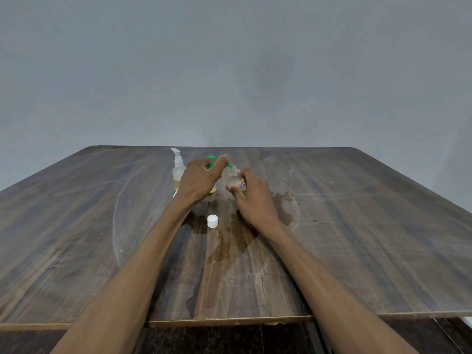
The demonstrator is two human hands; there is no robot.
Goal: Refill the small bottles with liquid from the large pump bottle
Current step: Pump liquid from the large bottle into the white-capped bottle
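Working across the table (76, 238) from the left: there's a small clear bottle with a white pump top (178, 169) standing toward the far edge, a bit of yellowish liquid in the bottom, nobody touching it. Just beside it my left hand (199, 178) is draped over the large pump bottle (213, 189), fingers curled around its green pump head (210, 159), so most of that bottle is hidden and I only catch green on top and a sliver of yellow lower down. Its spout points right, toward the open neck of a small labelled bottle (236, 178), which my right hand (251, 198) is pinching around the body to hold it steady, just off the wet patch (229, 236) in the middle of the table. A loose white cap (212, 221) sits nearer me, between my wrists. I'd say I'm mid-refill on this one; can't tell how full it is. Next move needs the spout lined up right over that narrow neck and a gentle press, since there's already a spill.
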